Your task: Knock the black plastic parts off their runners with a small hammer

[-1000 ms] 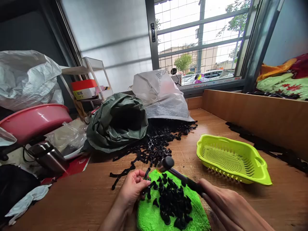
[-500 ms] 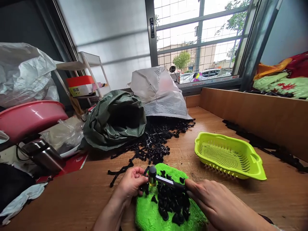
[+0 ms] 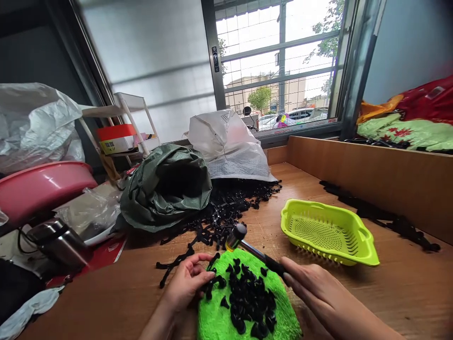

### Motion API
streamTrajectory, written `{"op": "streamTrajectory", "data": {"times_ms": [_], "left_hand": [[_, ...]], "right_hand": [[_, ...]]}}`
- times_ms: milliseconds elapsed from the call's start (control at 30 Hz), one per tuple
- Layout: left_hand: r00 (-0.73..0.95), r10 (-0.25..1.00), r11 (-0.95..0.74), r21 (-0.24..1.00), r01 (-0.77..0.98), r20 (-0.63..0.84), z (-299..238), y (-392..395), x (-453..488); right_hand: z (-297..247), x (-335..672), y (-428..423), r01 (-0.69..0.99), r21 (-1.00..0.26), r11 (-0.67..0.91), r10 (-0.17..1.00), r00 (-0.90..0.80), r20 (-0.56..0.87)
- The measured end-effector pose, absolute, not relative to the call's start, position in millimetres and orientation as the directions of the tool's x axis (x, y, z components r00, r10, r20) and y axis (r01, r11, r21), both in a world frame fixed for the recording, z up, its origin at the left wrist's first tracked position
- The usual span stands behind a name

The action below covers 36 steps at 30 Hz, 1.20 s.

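Observation:
My right hand [image 3: 307,278] grips a small hammer [image 3: 255,251] by its black handle. The hammer's head, black on top and yellow beneath, hangs raised over the far edge of a bright green plush cloth [image 3: 212,316]. My left hand [image 3: 189,278] is closed at the cloth's left edge, pinching a strip of black plastic parts [image 3: 214,279] between thumb and fingers. Many loose black plastic pieces [image 3: 251,297], flared at one end, lie heaped on the cloth.
Beyond the cloth a pile of black strips [image 3: 226,208] spills out by a dark green sack [image 3: 166,184] and a white sack [image 3: 230,146]. A yellow-green basket [image 3: 329,231] stands to the right. At left are a steel flask [image 3: 58,243] and a pink basin [image 3: 46,189].
The hammer has lifted up and away from the black strip, its head tilting. My left hand stays at the cloth's edge. The whole view has shifted slightly.

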State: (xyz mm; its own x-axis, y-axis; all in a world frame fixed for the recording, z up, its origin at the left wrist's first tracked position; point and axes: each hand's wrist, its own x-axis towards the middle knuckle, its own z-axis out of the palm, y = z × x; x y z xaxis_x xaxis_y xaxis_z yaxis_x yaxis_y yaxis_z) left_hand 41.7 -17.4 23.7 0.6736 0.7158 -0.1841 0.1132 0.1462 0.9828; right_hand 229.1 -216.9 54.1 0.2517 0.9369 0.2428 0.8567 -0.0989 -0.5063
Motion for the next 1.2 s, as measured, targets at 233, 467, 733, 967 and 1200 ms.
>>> {"op": "streamTrajectory", "data": {"times_ms": [233,467,733,967,1200], "left_hand": [[0.74,0.673,-0.115,0.989,0.092,0.009,29,-18,35],[0.792,0.611,-0.307,0.924,0.228,0.007,35,-15,46],[0.807,0.59,-0.292,0.923,0.249,-0.031,35,-15,50],[0.785,0.618,-0.238,0.939,0.246,-0.049,34,-17,51],[0.79,0.613,-0.287,0.929,0.235,-0.01,35,-18,52]], "right_hand": [[34,248,-243,0.816,-0.56,-0.143,0.864,0.379,0.331],[19,252,-247,0.799,-0.583,-0.147,0.842,0.41,0.349],[16,254,-251,0.789,-0.589,-0.173,0.834,0.436,0.339],[31,245,-243,0.818,-0.558,-0.137,0.864,0.374,0.337],[46,235,-232,0.895,-0.436,-0.093,0.911,0.253,0.326]]}}
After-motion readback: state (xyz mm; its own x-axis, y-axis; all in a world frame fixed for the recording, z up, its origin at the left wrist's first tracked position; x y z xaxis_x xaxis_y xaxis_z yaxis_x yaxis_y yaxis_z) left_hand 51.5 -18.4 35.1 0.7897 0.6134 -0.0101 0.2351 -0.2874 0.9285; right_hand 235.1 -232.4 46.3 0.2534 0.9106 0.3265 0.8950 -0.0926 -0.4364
